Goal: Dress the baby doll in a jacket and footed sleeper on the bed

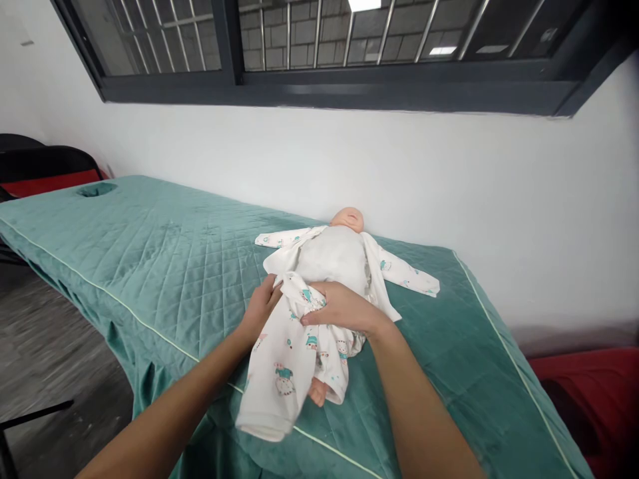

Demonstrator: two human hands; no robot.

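Observation:
A baby doll (348, 218) lies on its back on a green quilted bed cover, its head toward the wall. Its white printed top (407, 271) is spread open, with both sleeves out to the sides and the white torso (332, 253) bare between the flaps. White printed baby pants (284, 372) are bunched at the doll's lower body; one small foot (318, 392) shows below a leg opening. My left hand (260, 307) pinches the pants' upper left edge. My right hand (344, 307) is closed on the bunched fabric opposite, thumb on top. The doll's other foot is hidden.
The green bed cover (164, 246) has a face hole (97, 190) at the far left. Behind it are a white wall (449, 173) and a barred window. Black-and-red chairs (50, 173) stand at the left, a red chair (594, 379) at the lower right.

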